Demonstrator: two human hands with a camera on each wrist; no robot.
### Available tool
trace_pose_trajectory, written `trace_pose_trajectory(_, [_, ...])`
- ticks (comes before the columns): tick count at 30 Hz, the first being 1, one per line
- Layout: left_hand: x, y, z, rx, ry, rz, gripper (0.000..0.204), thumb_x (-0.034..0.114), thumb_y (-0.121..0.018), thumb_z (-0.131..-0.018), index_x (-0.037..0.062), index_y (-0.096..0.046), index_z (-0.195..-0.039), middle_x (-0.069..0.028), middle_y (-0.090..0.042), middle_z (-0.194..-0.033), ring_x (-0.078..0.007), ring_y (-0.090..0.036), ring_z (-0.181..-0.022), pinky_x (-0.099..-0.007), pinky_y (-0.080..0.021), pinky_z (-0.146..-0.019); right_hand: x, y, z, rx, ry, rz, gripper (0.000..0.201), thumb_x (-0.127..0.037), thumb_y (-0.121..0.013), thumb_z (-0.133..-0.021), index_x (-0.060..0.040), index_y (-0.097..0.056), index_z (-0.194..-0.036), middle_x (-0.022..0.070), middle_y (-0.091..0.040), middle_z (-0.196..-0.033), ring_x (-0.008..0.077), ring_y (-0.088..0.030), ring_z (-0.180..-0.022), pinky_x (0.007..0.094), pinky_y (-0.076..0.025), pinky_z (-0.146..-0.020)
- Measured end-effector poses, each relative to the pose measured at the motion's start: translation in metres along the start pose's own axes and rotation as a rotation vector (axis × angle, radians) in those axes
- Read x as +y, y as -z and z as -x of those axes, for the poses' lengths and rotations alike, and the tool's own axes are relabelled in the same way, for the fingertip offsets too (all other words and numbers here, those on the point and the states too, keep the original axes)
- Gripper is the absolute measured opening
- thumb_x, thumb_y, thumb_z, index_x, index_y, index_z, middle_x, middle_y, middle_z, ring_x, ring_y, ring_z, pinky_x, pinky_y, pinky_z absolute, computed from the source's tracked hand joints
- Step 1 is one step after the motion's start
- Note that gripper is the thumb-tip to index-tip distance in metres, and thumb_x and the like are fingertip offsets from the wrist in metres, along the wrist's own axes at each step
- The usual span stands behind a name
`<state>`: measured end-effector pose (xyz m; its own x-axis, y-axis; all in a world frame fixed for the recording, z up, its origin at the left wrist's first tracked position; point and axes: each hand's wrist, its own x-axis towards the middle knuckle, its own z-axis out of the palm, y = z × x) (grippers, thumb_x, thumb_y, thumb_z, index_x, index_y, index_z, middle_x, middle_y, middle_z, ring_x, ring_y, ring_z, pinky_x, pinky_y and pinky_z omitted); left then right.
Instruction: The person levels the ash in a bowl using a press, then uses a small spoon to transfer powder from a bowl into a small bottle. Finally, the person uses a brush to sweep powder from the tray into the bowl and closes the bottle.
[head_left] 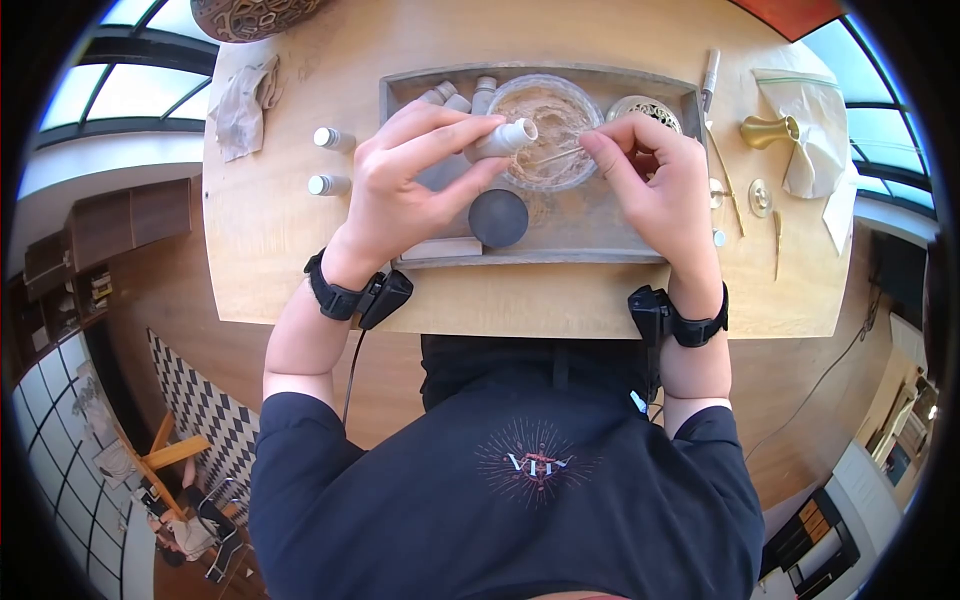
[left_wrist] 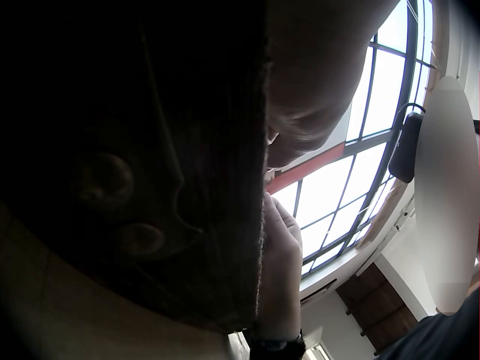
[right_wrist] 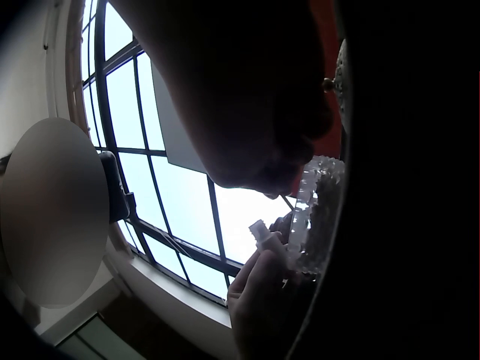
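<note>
In the head view the left hand (head_left: 405, 180) grips a small white bottle (head_left: 503, 140) between thumb and fingers, its uncapped mouth facing right over the glass bowl (head_left: 592, 105). The right hand (head_left: 655, 175) pinches a thin light stick (head_left: 558, 157) that slants down-left over the bowl, its far end close beneath the bottle's mouth. Pale, powdery material (head_left: 545, 98) lies in the bowl. From the right wrist view, the left hand (right_wrist: 255, 300) holds the bottle (right_wrist: 268, 241) beside the textured glass bowl (right_wrist: 304, 225). The left wrist view is mostly dark.
The bowl stands in a grey tray (head_left: 600, 257) with a dark round lid (head_left: 498, 218), more bottles and an ornate metal piece (head_left: 645, 108). Two white-capped bottles (head_left: 328, 185) and a crumpled cloth (head_left: 245, 108) lie left; a brass vessel (head_left: 770, 131), thin tools and a plastic bag (head_left: 815, 160) are right.
</note>
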<state>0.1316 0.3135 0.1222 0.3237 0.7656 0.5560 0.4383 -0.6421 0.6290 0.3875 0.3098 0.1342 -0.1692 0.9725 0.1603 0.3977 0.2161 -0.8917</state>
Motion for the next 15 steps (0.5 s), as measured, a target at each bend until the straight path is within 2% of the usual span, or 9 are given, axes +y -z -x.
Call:
trace_pose_trajectory(5, [-0.001,0.000,0.000,0.004,-0.009,0.000,0.037,0.004,-0.088,-0.075,0.0054,-0.080,-0.111,-0.0095,-0.074,-0.093,-0.0216,-0.068,-0.081,-0.0317,-0.056,-0.073,0.010,0.004,-0.003,0.104,-0.163,-0.197,0.018,-0.017,-0.076,-0.097,-0.0005,-0.074,-0.090,-0.0055,-0.062,-0.069,0.0009,-0.052,-0.062,0.0197,-0.038,-0.056])
trace_pose_trajectory(8, [0.000,0.001,0.001,-0.008,0.005,-0.003,0.037,0.003,-0.087,-0.074,0.0056,-0.080,-0.111,-0.0095,-0.074,-0.094,-0.0219,-0.068,-0.082,-0.0321,-0.056,-0.074,0.006,0.010,-0.006,0.167,-0.231,-0.344,0.021,-0.019,-0.076,-0.097,-0.0002,-0.073,-0.090,-0.0052,-0.063,-0.070,0.0003,-0.051,-0.063,0.0183,-0.036,-0.056])
trace_pose_trajectory(15, [-0.001,0.000,0.001,-0.011,-0.002,0.005,0.038,0.003,-0.087,-0.074,0.0061,-0.080,-0.111,-0.0091,-0.074,-0.094,-0.0221,-0.067,-0.081,-0.0325,-0.056,-0.073,-0.009,0.008,-0.004,0.237,-0.169,-0.422,0.020,-0.018,-0.077,-0.097,-0.0002,-0.073,-0.090,-0.0049,-0.062,-0.070,0.0001,-0.052,-0.064,0.0171,-0.035,-0.056])
